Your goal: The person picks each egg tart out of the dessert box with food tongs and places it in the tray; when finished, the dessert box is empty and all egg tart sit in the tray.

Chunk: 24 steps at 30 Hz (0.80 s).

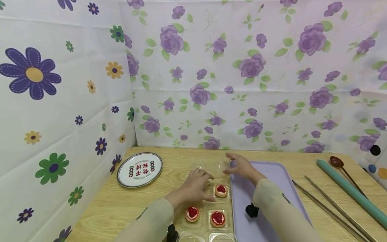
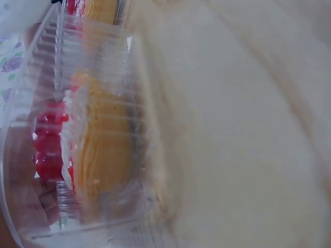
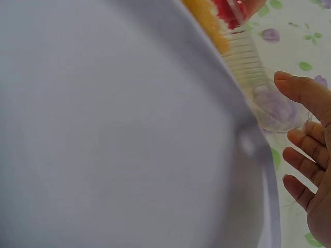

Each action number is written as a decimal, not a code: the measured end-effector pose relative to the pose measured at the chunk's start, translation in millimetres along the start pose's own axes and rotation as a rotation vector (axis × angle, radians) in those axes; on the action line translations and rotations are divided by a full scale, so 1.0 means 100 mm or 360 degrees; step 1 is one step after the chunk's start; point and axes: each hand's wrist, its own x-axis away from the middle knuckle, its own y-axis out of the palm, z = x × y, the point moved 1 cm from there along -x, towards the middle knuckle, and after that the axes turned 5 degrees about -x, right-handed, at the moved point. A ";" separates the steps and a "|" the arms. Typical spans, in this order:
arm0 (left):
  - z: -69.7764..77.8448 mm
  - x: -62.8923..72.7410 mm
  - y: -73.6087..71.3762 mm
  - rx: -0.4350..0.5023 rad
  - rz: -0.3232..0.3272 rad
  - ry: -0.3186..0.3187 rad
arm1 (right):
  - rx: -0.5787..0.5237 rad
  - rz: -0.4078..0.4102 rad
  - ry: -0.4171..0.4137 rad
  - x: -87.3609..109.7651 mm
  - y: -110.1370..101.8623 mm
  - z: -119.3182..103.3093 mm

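Three small tarts with red topping and white cream sit in clear plastic boxes on the wooden table: a back tart (image 1: 221, 191), a front left tart (image 1: 192, 214) and a front right tart (image 1: 218, 219). My left hand (image 1: 193, 186) hovers beside the back tart, thumb and fingers spread apart. In the left wrist view, a tart (image 2: 98, 144) shows through a clear box wall. My right hand (image 1: 243, 168) is over the purple tray's back left corner, fingers relaxed and holding nothing; the right wrist view shows them near a clear lid (image 3: 279, 111).
The purple tray (image 1: 279, 174) lies right of the boxes. A white plate (image 1: 139, 169) with red lettering rests at the back left. On the right are long metal tongs (image 1: 335, 208), a teal roll (image 1: 350, 191) and a brown spoon (image 1: 337, 162). Flowered cloth walls enclose the table.
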 end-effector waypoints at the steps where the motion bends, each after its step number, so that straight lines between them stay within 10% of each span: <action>1: 0.00 0.00 0.00 -0.0001 -0.0003 -0.0003 | 0.0029 -0.0004 -0.0010 -0.01 0.01 0.02; 24: -0.01 0.00 0.01 -0.0013 0.0027 0.0022 | 0.0242 -0.0136 0.0076 -0.03 0.09 0.04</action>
